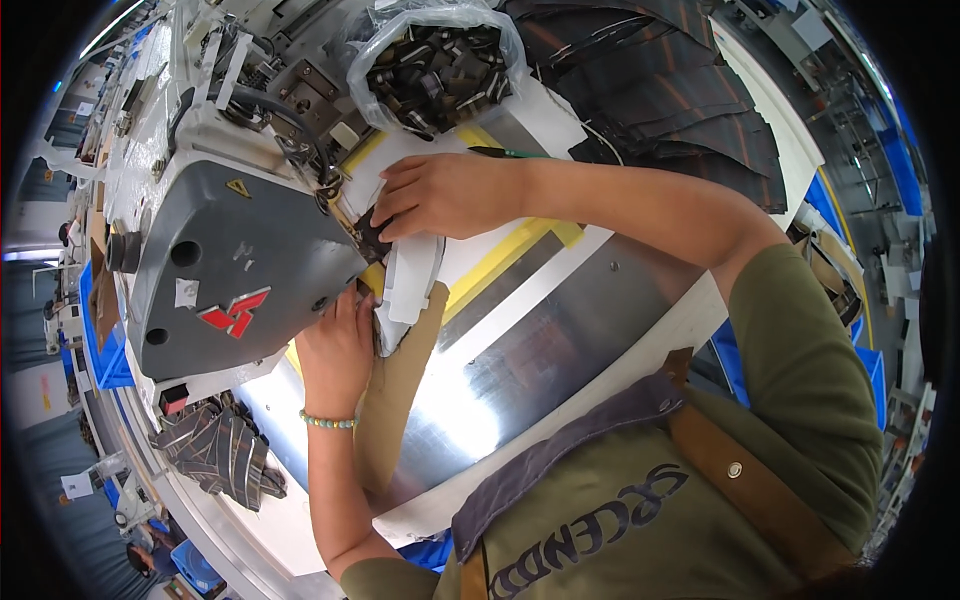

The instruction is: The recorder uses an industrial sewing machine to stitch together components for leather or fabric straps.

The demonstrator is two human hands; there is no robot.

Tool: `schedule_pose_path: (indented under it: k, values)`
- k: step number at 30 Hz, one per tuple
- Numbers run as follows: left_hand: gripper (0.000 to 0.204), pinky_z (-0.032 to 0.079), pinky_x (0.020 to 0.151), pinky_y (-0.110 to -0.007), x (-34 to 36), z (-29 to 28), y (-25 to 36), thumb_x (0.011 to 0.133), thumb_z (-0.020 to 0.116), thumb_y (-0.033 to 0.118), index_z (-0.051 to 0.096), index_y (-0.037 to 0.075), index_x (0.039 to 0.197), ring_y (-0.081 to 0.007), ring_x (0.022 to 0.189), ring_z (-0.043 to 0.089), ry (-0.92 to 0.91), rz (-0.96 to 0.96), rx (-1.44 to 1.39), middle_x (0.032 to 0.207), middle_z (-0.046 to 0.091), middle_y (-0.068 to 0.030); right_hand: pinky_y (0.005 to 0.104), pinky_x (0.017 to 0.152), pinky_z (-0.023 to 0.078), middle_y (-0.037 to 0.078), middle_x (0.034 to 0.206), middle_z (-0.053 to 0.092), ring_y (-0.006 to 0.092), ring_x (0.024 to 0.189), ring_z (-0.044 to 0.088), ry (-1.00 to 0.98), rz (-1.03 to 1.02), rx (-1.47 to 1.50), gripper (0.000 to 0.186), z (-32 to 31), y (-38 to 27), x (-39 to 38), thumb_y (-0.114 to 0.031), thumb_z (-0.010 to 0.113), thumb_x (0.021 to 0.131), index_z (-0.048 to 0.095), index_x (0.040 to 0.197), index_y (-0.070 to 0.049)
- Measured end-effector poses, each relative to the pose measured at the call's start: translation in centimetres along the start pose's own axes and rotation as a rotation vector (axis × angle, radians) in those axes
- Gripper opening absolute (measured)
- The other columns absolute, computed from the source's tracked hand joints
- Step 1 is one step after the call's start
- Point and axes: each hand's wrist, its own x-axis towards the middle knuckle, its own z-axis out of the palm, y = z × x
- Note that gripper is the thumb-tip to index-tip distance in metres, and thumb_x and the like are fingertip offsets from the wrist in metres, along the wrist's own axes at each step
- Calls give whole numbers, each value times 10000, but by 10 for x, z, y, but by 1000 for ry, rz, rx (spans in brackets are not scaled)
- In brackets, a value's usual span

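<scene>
Beside the grey head of a sewing machine [240,270], both my hands work close together. My right hand [445,195] reaches in from the right, its bent fingers pressed on a small dark fabric piece [372,230] next to the machine's needle area. My left hand [338,350], with a beaded bracelet at the wrist, lies just nearer to me against the machine. Its fingers are drawn together, and their tips are partly hidden at the machine's edge. Between the hands and the metal table plate [540,330] sit a white shaped piece [412,280] and a brown paper-like strip [400,390].
A clear plastic bag [510,40] full of small dark fabric pieces stands behind my hands. Stacked dark striped fabric panels [690,120] lie at the far right. Striped fabric [220,450] lies at the lower left. Yellow tape [500,265] marks the work surface; a green pen [510,153] lies behind my right wrist.
</scene>
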Motion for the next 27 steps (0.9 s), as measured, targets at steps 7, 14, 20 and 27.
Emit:
schedule_pose_path:
  k: [7, 14, 20, 27]
  values:
    - [406, 529, 937, -537, -1, 5, 4, 1011, 605, 44, 624, -20, 1411, -444, 1113, 694, -31, -67, -17, 1316, 714, -228, 426, 1174, 466, 48, 1340, 733, 283, 1297, 634, 18, -38, -64, 322, 2, 1, 0, -108, 655, 958, 751, 1264, -72]
    - [529, 468, 1080, -523, -7, 4, 9, 991, 608, 11, 573, -7, 1519, -408, 1312, 620, -104, -138, -54, 1477, 644, -198, 434, 1258, 412, 53, 1476, 681, 277, 1390, 591, -73, -10, -22, 458, 2, -4, 0, -66, 670, 922, 712, 1377, -75]
    - [556, 450, 1158, -522, -27, 4, 24, 951, 649, -28, 594, -7, 1504, -406, 1405, 585, 70, 7, -147, 1506, 645, -193, 449, 1287, 372, 74, 1580, 603, 296, 1468, 520, -181, 50, 116, 591, -5, -32, -15, -52, 728, 827, 682, 1416, -71]
    - [402, 506, 1110, -502, -32, 4, 29, 900, 736, -12, 718, -39, 1301, -388, 1358, 625, 134, 28, -193, 1408, 709, -181, 464, 1298, 356, 74, 1563, 614, 278, 1484, 510, -198, 85, 97, 571, -7, -40, -11, -63, 741, 831, 693, 1399, -80]
